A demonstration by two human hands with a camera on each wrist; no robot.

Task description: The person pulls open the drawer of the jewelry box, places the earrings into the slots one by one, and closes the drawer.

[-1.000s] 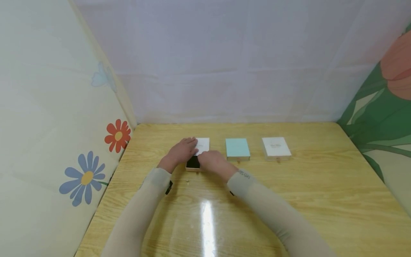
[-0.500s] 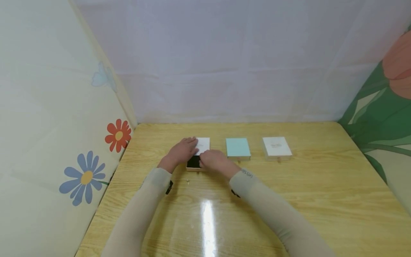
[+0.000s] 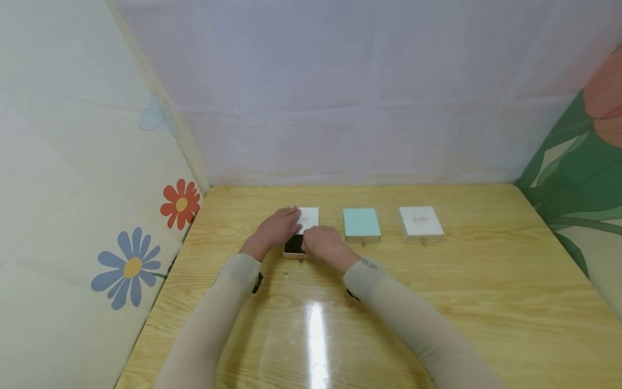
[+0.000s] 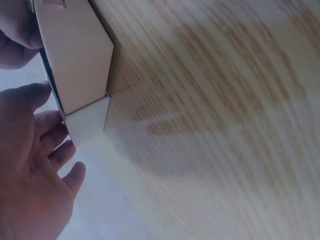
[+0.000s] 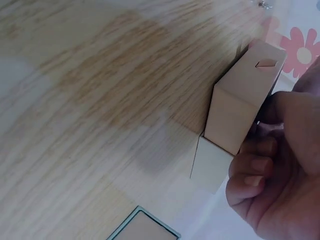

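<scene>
A white drawer box stands at the left of the table's back, its pale drawer pulled out toward me with a black lining. My left hand lies over the box's left side, fingertips pressing its top near the edge. Over the drawer's right part, my right hand has curled fingers. Its thumb and index finger pinch down at the black lining, where a small shiny thing shows, mostly hidden by the fingers. A tiny metal earring-like piece lies on the wood in front of the drawer.
To the right stand a mint-green box and another white box, both closed, each with a small pull tab in front. A white cloth hangs behind the wooden table; flower-printed panels flank it.
The right hand shifts only slightly over the drawer, its fingers still at the lining. The left hand and boxes hold their places.
</scene>
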